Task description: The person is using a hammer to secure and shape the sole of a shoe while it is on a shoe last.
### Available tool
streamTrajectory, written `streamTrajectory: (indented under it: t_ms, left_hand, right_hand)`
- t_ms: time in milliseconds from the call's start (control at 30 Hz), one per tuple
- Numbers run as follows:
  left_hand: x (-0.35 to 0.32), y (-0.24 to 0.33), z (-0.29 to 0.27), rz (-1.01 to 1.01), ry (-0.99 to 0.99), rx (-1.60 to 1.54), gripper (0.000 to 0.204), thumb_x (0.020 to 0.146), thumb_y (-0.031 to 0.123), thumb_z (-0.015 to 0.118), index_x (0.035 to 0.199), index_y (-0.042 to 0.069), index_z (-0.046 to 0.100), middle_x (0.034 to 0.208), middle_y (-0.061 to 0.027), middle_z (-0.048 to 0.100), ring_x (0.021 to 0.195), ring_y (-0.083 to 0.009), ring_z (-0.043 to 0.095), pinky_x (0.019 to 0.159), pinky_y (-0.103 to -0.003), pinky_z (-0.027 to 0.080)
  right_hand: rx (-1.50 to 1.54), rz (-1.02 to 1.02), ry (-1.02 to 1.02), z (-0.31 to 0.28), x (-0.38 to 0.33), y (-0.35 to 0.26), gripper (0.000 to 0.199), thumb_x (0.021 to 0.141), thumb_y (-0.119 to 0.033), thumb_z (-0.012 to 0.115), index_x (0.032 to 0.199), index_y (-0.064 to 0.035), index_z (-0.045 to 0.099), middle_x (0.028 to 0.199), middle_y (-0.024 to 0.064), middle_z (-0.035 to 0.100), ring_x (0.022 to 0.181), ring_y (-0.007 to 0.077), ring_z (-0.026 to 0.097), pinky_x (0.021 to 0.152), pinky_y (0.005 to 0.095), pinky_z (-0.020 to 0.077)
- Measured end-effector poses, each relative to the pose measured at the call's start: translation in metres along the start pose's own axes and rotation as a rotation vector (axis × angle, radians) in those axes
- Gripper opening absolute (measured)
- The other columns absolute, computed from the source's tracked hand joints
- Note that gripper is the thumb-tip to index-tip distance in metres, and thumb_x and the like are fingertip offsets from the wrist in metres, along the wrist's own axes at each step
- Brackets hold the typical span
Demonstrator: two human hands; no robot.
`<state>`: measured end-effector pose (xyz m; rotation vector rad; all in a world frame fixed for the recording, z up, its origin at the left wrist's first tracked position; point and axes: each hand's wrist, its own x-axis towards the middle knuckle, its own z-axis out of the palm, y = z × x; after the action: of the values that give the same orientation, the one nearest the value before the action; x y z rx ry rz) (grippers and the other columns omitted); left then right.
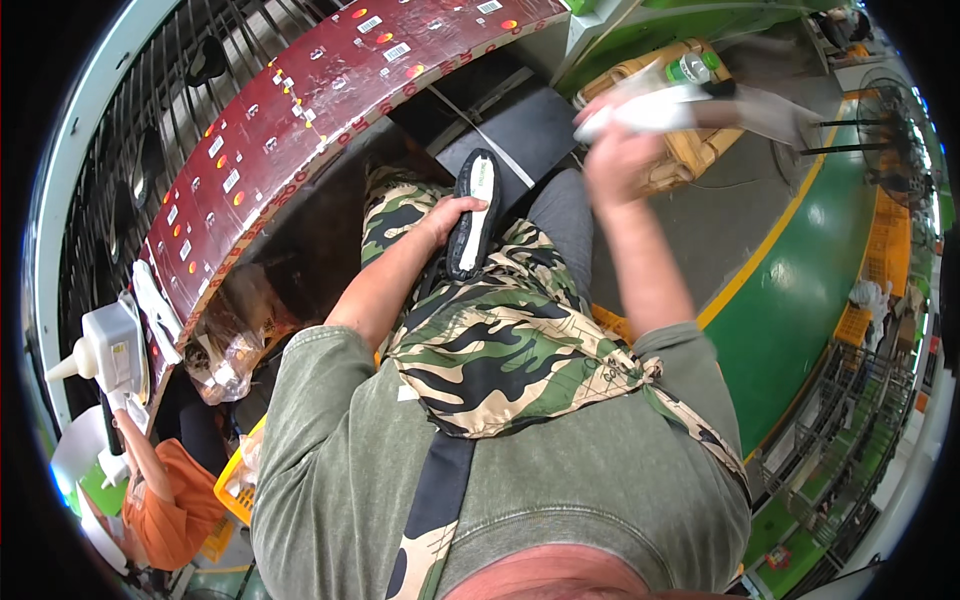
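Observation:
My left hand (pixel 452 214) is closed around the side of a shoe (pixel 483 183) over my lap. The shoe lies with its long white bottom face upward, ringed by a black rim. Out to the right and raised, my right hand (pixel 622 168) is smeared by motion. A white blurred thing (pixel 655 110) shows at its fingers. The blur hides what kind of thing it is and whether the fingers grip it. A camouflage apron (pixel 500 350) covers my front and lap.
A bench covered in dark red printed sheet (pixel 290 120) curves across the front left. Beyond my right hand stand a bamboo chair (pixel 690 150) and a green-capped bottle (pixel 708 62). A fan (pixel 893 140) is at far right. A person in orange (pixel 172 505) works at lower left.

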<state>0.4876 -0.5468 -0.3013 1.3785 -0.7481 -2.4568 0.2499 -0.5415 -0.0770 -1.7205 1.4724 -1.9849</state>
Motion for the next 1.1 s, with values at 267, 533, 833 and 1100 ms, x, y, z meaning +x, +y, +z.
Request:
streamTrajectory:
  t_ms: [267, 533, 833, 1100]
  left_hand:
    - [0.003, -0.010, -0.007, -0.057, -0.087, -0.027, 0.045, 0.073, 0.025, 0.076, 0.107, -0.002, 0.066, 0.089, -0.0149, 0.072, 0.071, -0.0272, 0.070, 0.071, -0.041, 0.058]
    - [0.007, -0.005, -0.004, -0.031, -0.056, -0.042, 0.047, 0.072, 0.025, 0.078, 0.107, -0.003, 0.065, 0.088, -0.0147, 0.071, 0.071, -0.0268, 0.069, 0.069, -0.042, 0.058]
    - [-0.005, 0.006, 0.000, 0.046, -0.021, -0.028, 0.045, 0.074, 0.025, 0.076, 0.109, -0.001, 0.065, 0.091, -0.0137, 0.071, 0.073, -0.0252, 0.070, 0.071, -0.039, 0.058]
    - [0.005, 0.021, -0.001, -0.028, 0.086, -0.177, 0.036, 0.082, 0.029, 0.069, 0.105, 0.001, 0.067, 0.087, -0.0133, 0.072, 0.074, -0.0245, 0.069, 0.071, -0.038, 0.057]
  right_hand:
    - [-0.310, 0.609, -0.634, -0.028, -0.001, 0.000, 0.024, 0.081, -0.019, 0.069, 0.090, 0.0007, 0.058, 0.076, 0.0149, 0.063, 0.072, 0.0260, 0.064, 0.066, 0.0398, 0.0501]
    - [0.173, -0.220, 0.146, -0.030, 0.112, -0.092, 0.006, 0.093, -0.005, 0.057, 0.089, -0.0012, 0.055, 0.072, 0.0069, 0.063, 0.057, 0.0139, 0.058, 0.053, 0.0283, 0.0461]
    - [-0.103, 1.063, -0.471, -0.010, -0.130, 0.023, 0.015, 0.088, -0.010, 0.061, 0.099, -0.0015, 0.057, 0.067, 0.0055, 0.059, 0.042, 0.0125, 0.053, 0.041, 0.0294, 0.0445]
    - [-0.504, 0.978, -0.738, -0.028, -0.181, 0.093, 0.022, 0.086, -0.015, 0.064, 0.099, 0.0003, 0.056, 0.072, 0.0131, 0.063, 0.049, 0.0222, 0.060, 0.050, 0.0374, 0.0493]
